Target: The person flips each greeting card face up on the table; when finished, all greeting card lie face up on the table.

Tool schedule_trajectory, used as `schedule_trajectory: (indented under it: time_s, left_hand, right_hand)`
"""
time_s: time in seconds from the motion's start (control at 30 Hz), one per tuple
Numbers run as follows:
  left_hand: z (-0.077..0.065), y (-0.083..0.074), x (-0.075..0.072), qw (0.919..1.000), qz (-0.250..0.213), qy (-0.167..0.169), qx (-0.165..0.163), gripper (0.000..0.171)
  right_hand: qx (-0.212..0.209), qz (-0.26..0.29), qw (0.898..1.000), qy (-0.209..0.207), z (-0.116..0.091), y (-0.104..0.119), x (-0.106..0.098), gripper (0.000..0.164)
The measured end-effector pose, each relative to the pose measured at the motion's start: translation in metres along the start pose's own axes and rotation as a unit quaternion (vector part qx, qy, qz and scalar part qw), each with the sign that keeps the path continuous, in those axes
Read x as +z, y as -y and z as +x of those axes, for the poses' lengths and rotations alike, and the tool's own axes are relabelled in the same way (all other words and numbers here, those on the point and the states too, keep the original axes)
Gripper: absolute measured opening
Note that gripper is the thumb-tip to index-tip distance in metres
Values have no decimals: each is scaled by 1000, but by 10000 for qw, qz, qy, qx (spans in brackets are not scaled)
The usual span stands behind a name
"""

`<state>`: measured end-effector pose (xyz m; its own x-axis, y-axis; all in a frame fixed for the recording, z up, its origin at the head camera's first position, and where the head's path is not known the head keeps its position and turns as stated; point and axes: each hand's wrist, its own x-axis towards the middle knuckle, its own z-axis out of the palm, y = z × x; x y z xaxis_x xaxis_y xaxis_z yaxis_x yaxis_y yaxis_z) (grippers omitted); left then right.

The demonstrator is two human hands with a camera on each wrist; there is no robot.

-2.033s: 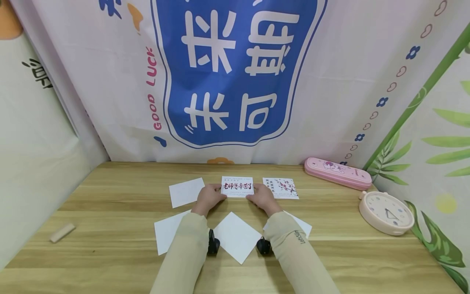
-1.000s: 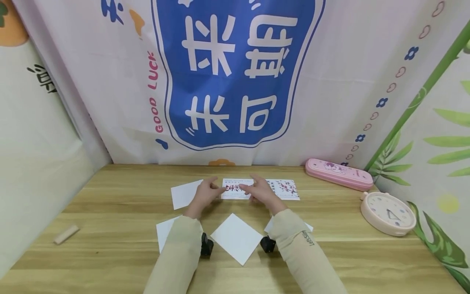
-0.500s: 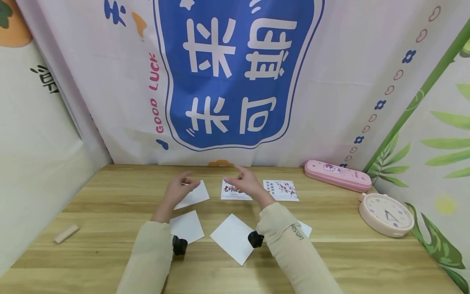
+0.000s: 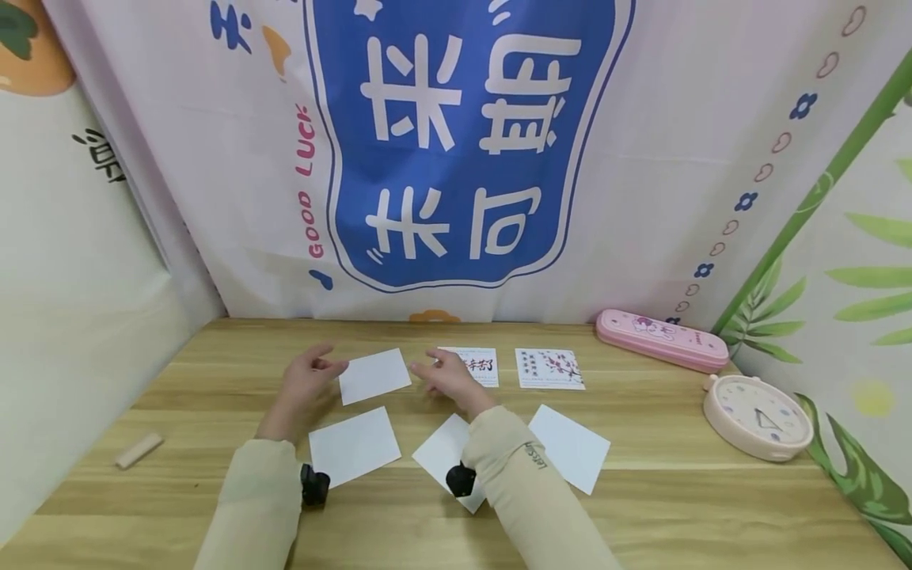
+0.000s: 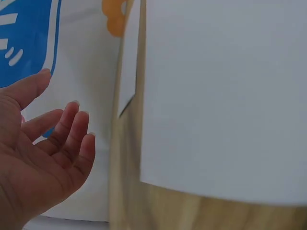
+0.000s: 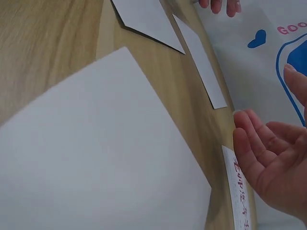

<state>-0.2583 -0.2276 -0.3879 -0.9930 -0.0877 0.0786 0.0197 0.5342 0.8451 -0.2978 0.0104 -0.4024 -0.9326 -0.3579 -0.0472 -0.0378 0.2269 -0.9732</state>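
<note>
You have six cards on the wooden table [image 4: 228, 507]: four showing blank white faces and two printed. Three lie in the back row: one blank card [image 4: 375, 376] at left, one red-lettered card [image 4: 488, 372] in the middle and one blossom card [image 4: 550, 369] at right. The other three, all blank, make the front row: a left front card [image 4: 354, 446], a middle front card [image 4: 436, 451] set cornerwise and a right front card [image 4: 571, 448].

Both your hands flank the back-row blank one. Your left hand [image 4: 306, 378] is at its left edge, thumb and fingers apart, gripping nothing; whether the thumb touches it, you cannot tell. Your right hand [image 4: 450, 375], also parted and ungripped, is beyond its right edge, partly hiding the red lettering from the head view. Around these sit one pink case [image 4: 663, 339], one clock [image 4: 758, 417] and one small wooden piece [image 4: 138, 450].
</note>
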Motion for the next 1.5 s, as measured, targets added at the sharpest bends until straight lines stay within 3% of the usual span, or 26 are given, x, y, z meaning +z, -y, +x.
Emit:
schedule_trajectory:
  time_s: [0.1,0.13,0.3,0.37,0.53,0.67,0.9,1.13,1.3,1.5]
  left_hand:
    - [-2,5,-1,9996,-79,136,-223,62]
    - [-3,7,-1,9994,-45,167,-293,64]
    - [-3,18,0,9983,201,228,-504,69]
    - [-1,22,2,9982,301,240,-470,67]
    - [2,28,8,9987,454,217,-75,32]
    - [1,30,9,9980,578,269,38,36]
    - [-1,27,9,9948,890,497,-80,27]
    - [1,27,12,9920,1190,417,-42,27]
    - [1,27,13,9896,1403,331,-7,53]
    - [2,28,13,9903,1345,315,-113,53]
  right_hand:
    - [84,80,9999,-16,0,-3,8,68]
    - [278,64,9996,-61,-3,1,11,66]
    - [364,-7,9993,-54,-5,-1,25,63]
    - [308,-53,9995,-80,-5,-2,28,61]
    - [220,-485,9985,-124,-6,-3,33,40]
    - [187,-1003,9946,174,-7,-1,36,27]
    - [22,-1860,9821,292,-6,-1,39,34]
    - [-582,-2777,9587,-210,-9,-4,40,22]
    - [-460,-3045,9489,-684,-12,-6,46,15]
    - [-322,-3119,9427,-1143,-9,-9,51,12]
